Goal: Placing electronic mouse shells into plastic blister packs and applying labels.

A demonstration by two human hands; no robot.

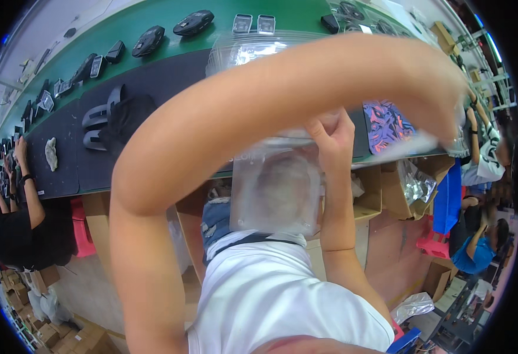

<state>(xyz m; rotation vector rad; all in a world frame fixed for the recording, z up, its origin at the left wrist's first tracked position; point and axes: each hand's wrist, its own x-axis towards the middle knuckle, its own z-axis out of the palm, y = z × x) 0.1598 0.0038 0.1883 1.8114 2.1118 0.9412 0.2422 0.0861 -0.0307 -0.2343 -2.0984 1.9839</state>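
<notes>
My left arm reaches up from the lower left and bends across the view to the right. At its end my left hand (439, 112) is smeared by motion, above a blurred whitish patch beside a colourful patterned pad; what it holds, if anything, is unclear. My right hand (334, 134) is closed, thumb and fingers pinching the upper right edge of a translucent plastic tray (279, 192) in front of my body. My left forearm hides part of the bench. Just beyond it stands a stack of clear plastic trays (226, 53).
A green belt (179, 50) carries black mouse-shaped devices (148, 41) and small framed pieces (266, 23). On the dark mat lie grey-black curved parts (95, 118). Cardboard boxes (374, 192) sit under the bench edge, one with clear plastic bags (417, 183). People work at both sides.
</notes>
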